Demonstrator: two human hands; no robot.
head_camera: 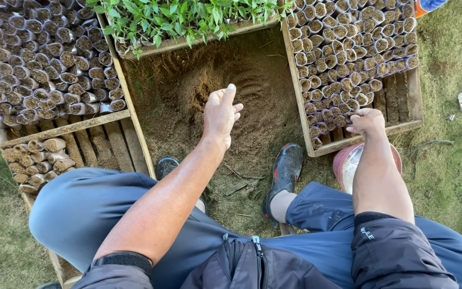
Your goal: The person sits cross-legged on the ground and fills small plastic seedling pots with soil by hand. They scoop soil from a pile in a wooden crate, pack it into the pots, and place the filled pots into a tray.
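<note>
My left hand (221, 113) hangs over a mound of brown soil (241, 91) between two wooden crates, fingers curled loosely, with nothing visible in it. My right hand (367, 121) is closed at the front edge of the right crate (359, 140), touching the nearest soil-filled nursery tubes (343, 69); whether it grips one is hidden. Both feet in dark shoes (284, 171) rest on the soil below.
Left crate (126, 96) holds several rows of filled tubes, with a small pile lying on its slats (36, 163). A tray of green seedlings (183, 16) stands at the back. A pink bowl (346, 163) sits by my right knee. Grass surrounds everything.
</note>
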